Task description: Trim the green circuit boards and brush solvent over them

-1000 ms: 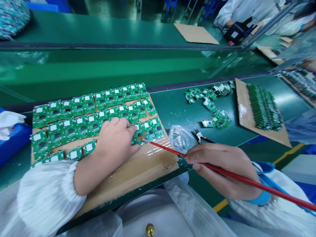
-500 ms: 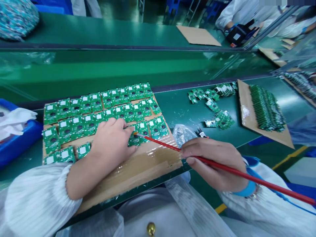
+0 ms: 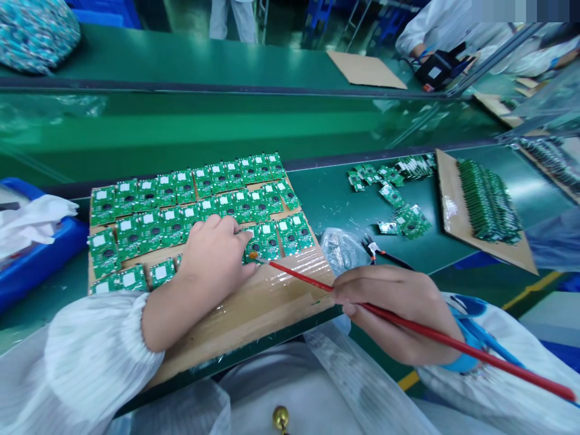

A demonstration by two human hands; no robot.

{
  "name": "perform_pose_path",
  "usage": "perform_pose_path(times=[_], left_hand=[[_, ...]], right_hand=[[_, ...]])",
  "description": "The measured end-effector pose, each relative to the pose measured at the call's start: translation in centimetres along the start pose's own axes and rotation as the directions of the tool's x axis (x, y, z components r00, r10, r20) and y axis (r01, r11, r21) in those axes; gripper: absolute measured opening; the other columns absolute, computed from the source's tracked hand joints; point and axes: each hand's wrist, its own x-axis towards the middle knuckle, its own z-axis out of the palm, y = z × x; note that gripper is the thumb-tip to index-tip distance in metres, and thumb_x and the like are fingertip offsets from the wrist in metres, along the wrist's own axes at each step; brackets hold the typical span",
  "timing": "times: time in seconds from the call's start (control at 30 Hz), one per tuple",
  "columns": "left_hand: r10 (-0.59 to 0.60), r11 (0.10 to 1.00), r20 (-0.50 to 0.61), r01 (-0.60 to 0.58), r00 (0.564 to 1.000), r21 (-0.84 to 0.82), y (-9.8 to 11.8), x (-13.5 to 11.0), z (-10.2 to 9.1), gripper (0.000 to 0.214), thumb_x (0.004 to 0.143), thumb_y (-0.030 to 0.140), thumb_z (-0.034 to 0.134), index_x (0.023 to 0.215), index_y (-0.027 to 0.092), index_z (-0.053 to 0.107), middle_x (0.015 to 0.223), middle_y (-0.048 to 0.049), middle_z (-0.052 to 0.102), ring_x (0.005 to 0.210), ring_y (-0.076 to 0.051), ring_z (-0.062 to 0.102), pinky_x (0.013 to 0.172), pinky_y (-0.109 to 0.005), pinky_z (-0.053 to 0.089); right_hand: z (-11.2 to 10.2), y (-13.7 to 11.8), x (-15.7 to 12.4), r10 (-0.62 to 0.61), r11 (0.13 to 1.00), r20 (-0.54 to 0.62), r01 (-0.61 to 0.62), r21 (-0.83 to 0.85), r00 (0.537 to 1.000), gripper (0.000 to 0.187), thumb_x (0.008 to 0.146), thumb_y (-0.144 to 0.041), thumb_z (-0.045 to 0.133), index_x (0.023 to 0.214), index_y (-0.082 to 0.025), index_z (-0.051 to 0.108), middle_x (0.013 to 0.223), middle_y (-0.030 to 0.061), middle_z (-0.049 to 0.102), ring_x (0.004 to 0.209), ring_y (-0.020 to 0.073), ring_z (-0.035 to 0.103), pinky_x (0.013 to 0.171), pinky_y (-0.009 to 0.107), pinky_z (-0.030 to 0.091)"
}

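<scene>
Rows of green circuit boards, with white squares and black round spots, lie on a cardboard sheet. My left hand rests over the lower rows with fingers curled, its forefinger and thumb at the left edge of one circuit board; the other fingertips are hidden. My right hand grips a thin red paintbrush like a pen. The brush's orange-brown tip is at the lower edge of that board, close to my left thumb.
Loose boards and cutters lie right, beside a clear plastic bag. Beyond them stands a cardboard sheet with stacked boards. A blue bin is left. Co-workers are at the back.
The brush tip has shifted slightly toward me along the board. The view has swung a little, so the boards sit further right. A person's legs in the background have moved right.
</scene>
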Motion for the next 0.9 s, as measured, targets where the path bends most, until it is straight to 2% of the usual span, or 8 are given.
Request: perform_pose_path(times=[0.17, 0.3, 0.5, 0.67, 0.9], left_hand=[[-0.001, 1.0, -0.002, 0.001, 1.0, 0.008, 0.1, 0.0, -0.1, 0.044, 0.072, 0.046, 0.064, 0.108, 0.02, 0.07, 0.1, -0.0102, 0.063, 0.094, -0.031, 0.054, 0.077, -0.041, 0.041], [-0.004, 1.0, -0.02, 0.005, 1.0, 0.019, -0.7, -1.0, -0.5, 0.05, 0.07, 0.048, 0.065, 0.113, 0.021, 0.068, 0.098, -0.0098, 0.063, 0.092, -0.031, 0.055, 0.075, -0.041, 0.041], [-0.03, 0.998, -0.033, 0.031, 0.999, 0.051, -2.3, -2.6, -0.1, 0.054, 0.068, 0.05, 0.065, 0.113, 0.02, 0.068, 0.101, -0.011, 0.063, 0.09, -0.032, 0.055, 0.073, -0.041, 0.041], [-0.055, 0.998, -0.002, 0.055, 0.998, 0.023, -2.3, -2.8, 0.3, 0.051, 0.07, 0.049, 0.064, 0.113, 0.022, 0.068, 0.102, -0.0104, 0.064, 0.093, -0.033, 0.055, 0.075, -0.042, 0.041], [-0.034, 0.999, -0.026, 0.034, 0.999, 0.002, -2.2, -2.6, 0.4, 0.046, 0.07, 0.046, 0.065, 0.109, 0.022, 0.07, 0.098, -0.0095, 0.064, 0.092, -0.031, 0.055, 0.076, -0.042, 0.042]], right_hand=[[-0.7, -0.2, -0.5, 0.052, 0.998, -0.078, -0.053, -0.014, 0.996, 0.019, 0.075, -0.001, 0.052, 0.081, -0.017, 0.061, 0.069, 0.0037, 0.067, 0.065, 0.0102, 0.066, 0.061, 0.015, 0.053], [-0.8, -0.5, -0.5, 0.072, 0.997, -0.147, -0.07, 0.025, 0.987, 0.019, 0.074, -0.001, 0.054, 0.081, -0.017, 0.061, 0.068, 0.0035, 0.066, 0.065, 0.0109, 0.066, 0.062, 0.016, 0.054], [1.2, -0.5, 1.0, 0.03, 0.997, -0.092, -0.023, 0.074, 0.995, 0.019, 0.077, -0.004, 0.052, 0.086, -0.018, 0.061, 0.074, 0.0038, 0.068, 0.068, 0.011, 0.065, 0.063, 0.019, 0.055], [2.8, -0.7, 1.8, 0.019, 0.998, -0.074, -0.015, 0.059, 0.997, 0.018, 0.08, -0.006, 0.049, 0.086, -0.019, 0.06, 0.075, 0.0043, 0.067, 0.07, 0.0119, 0.064, 0.064, 0.022, 0.054], [2.4, -1.6, 1.5, -0.021, 0.999, 0.058, 0.019, 0.032, 0.998, 0.02, 0.08, -0.004, 0.047, 0.088, -0.018, 0.059, 0.075, 0.0045, 0.067, 0.068, 0.0108, 0.064, 0.063, 0.019, 0.053]])
